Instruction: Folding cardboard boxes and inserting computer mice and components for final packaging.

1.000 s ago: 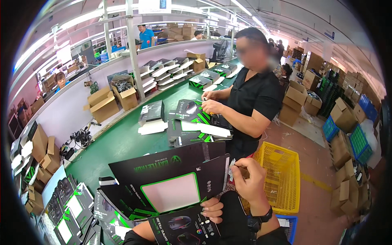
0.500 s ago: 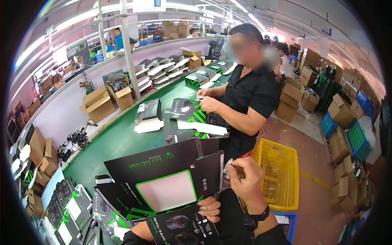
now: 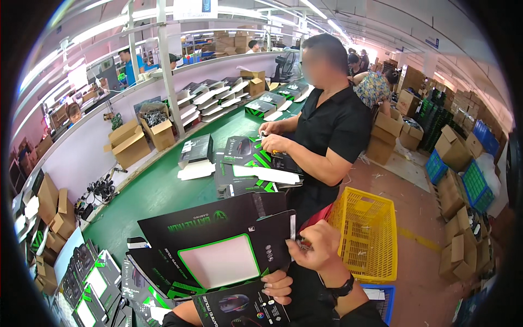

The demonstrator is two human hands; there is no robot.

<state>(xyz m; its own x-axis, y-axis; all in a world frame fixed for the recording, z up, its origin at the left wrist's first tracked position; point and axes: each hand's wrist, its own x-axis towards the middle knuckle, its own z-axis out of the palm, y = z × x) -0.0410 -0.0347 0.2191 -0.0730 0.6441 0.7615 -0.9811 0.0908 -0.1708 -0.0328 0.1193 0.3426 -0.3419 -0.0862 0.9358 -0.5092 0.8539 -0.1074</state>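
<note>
An unfolded black-and-green mouse carton (image 3: pixel 201 226) with a white window panel stands tilted in front of me. My left hand (image 3: pixel 278 286) is closed on its lower edge, fingers wrapped over the black flap with a mouse picture. At the carton's right edge, beside a narrow white strip (image 3: pixel 292 226), my right hand (image 3: pixel 318 248) is closed in a pinch. Its thumb and fingertips touch or nearly touch that edge. Something small and greyish shows between the fingers, too hidden to name. A dark watch (image 3: pixel 343 286) is on my right wrist.
More flat black cartons (image 3: pixel 98 283) lie at lower left on the green table (image 3: pixel 147 191). Across it a co-worker (image 3: pixel 332 120) in black handles small items above stacked cartons (image 3: pixel 245 155). A yellow crate (image 3: pixel 370 234) and a blue crate (image 3: pixel 384 297) stand to my right.
My right hand has moved down and left to the carton's right edge; the small white piece it pinched is now mostly hidden. The carton has shifted slightly down. Behind the co-worker, another person bends over boxes.
</note>
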